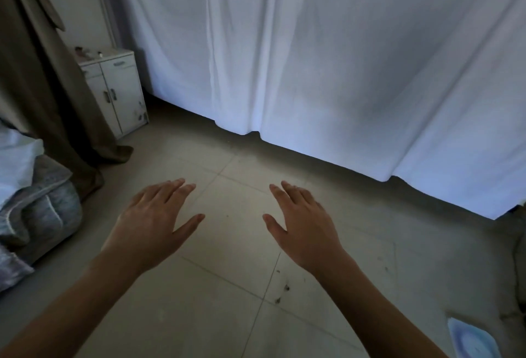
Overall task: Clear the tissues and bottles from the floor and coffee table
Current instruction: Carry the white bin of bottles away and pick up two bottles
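My left hand (155, 221) and my right hand (301, 223) are both held out palm down above the tiled floor (227, 286), fingers straight and spread, holding nothing. A pale blue and white flat item (472, 340), perhaps a tissue pack, lies on the floor at the bottom right corner, partly cut off by the frame edge. No bottles and no coffee table appear in the head view.
White sheets (313, 58) hang down to the floor across the back. A small white cabinet (119, 92) stands at the back left beside a brown curtain (42, 87). Grey bedding (37, 215) bulges in at the left edge.
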